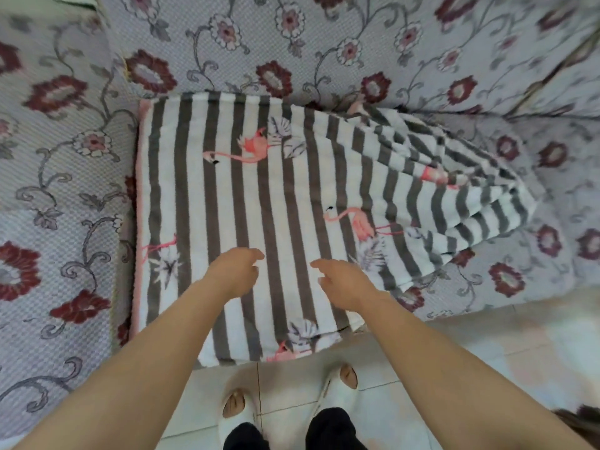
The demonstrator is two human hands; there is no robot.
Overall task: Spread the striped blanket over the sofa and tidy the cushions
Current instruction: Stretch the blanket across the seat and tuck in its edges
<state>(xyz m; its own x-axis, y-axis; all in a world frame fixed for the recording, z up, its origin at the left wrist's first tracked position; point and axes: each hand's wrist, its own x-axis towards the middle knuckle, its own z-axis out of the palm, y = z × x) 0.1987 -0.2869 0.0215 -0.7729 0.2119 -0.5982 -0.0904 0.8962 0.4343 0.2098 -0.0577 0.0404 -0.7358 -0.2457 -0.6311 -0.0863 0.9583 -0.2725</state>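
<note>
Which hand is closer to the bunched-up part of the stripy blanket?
The right hand. It hovers just left of the bunched-up folds of the striped blanket. The left hand is farther left, over the flat part.

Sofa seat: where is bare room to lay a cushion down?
Free: floral seat right of the striped blanket, and the floral cover on its left. Crowded: the middle, under the blanket and its bunched folds.

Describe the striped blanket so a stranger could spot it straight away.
Find the lilac floral-covered sofa. On its seat lies the grey-and-white striped fleece blanket, flat at the left, bunched at the right. Only it has stripes and pink flamingos; both hands hover over its near edge.
</note>
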